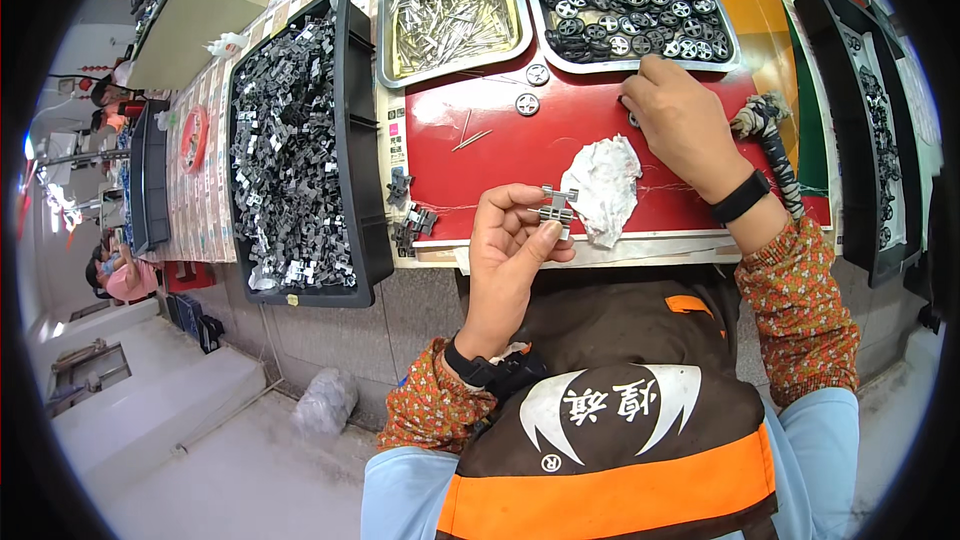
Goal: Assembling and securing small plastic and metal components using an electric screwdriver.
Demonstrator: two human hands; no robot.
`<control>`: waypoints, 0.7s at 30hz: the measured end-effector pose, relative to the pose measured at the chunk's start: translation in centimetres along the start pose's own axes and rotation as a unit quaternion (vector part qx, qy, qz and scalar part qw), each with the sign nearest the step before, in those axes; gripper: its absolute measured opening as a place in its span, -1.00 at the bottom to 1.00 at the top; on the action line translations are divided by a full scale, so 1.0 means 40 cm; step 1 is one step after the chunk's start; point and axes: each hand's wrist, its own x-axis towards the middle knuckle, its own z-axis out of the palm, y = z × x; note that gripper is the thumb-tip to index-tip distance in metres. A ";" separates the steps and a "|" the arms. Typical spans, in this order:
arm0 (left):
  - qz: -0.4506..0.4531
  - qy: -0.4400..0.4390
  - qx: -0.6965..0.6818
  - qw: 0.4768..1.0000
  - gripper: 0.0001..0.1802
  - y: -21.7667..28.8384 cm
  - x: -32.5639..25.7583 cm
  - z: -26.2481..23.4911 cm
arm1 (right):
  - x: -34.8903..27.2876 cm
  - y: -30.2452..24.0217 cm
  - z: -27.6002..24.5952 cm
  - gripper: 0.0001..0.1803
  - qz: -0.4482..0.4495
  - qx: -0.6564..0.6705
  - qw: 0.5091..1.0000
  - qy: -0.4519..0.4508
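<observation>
Pinches small gray part in left hand, thumb pressed to curled fingers, almost no gap; likely gripped by one end to keep the other exposed. Bends right hand over red board, just below wheel tray, fingers drawn in. Shows a dark piece at right fingertips; cannot tell if gripped or only touched. Lies between the hands: crumpled white wad, use unclear. Lie loose ahead: two wheels, a few pins, probably set out for easy picking. Sit farther up: pin tray and wheel tray, side by side, presumably sorted by kind. Stands at left: black bin of small parts, too heaped to separate. Cannot make out right palm, left part's covered end, or contents of far-right bin, bent at rim.
</observation>
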 end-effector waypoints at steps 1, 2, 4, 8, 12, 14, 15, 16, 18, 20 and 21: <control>0.000 0.001 0.000 1.000 -0.63 -0.001 -0.001 -0.001 | 0.003 -0.009 -0.008 -0.90 0.001 0.008 1.000 0.028; -0.004 0.004 -0.003 1.000 -0.62 -0.003 -0.002 -0.002 | 0.006 -0.020 -0.020 -0.87 0.002 0.016 0.998 0.056; -0.009 0.009 -0.007 1.000 -0.61 -0.005 -0.004 -0.003 | -0.010 -0.059 -0.055 -0.88 0.017 0.078 0.995 0.059; 0.043 0.016 0.022 0.999 -0.59 0.002 -0.006 0.015 | -0.086 -0.147 -0.100 -0.85 0.271 0.498 0.808 -0.158; 0.114 0.007 0.148 0.982 -0.57 -0.011 -0.008 0.018 | -0.129 -0.197 -0.106 -0.79 0.379 0.598 0.678 -0.200; 0.129 0.003 0.188 0.974 -0.56 -0.009 -0.014 0.022 | -0.135 -0.202 -0.101 -0.79 0.382 0.613 0.662 -0.198; 0.148 0.002 0.225 0.963 -0.55 -0.008 -0.014 0.024 | -0.135 -0.201 -0.097 -0.78 0.382 0.628 0.649 -0.199; 0.147 0.001 0.227 0.963 -0.55 -0.009 -0.012 0.025 | -0.136 -0.198 -0.094 -0.78 0.383 0.629 0.648 -0.197; 0.166 0.002 0.267 0.949 -0.57 -0.011 -0.005 0.027 | -0.139 -0.191 -0.089 -0.79 0.380 0.647 0.632 -0.194; 0.166 -0.001 0.282 0.945 -0.57 -0.009 0.005 0.034 | -0.144 -0.178 -0.083 -0.79 0.378 0.645 0.637 -0.189; 0.165 -0.002 0.297 0.940 -0.57 -0.007 0.010 0.035 | -0.143 -0.174 -0.081 -0.80 0.375 0.642 0.642 -0.186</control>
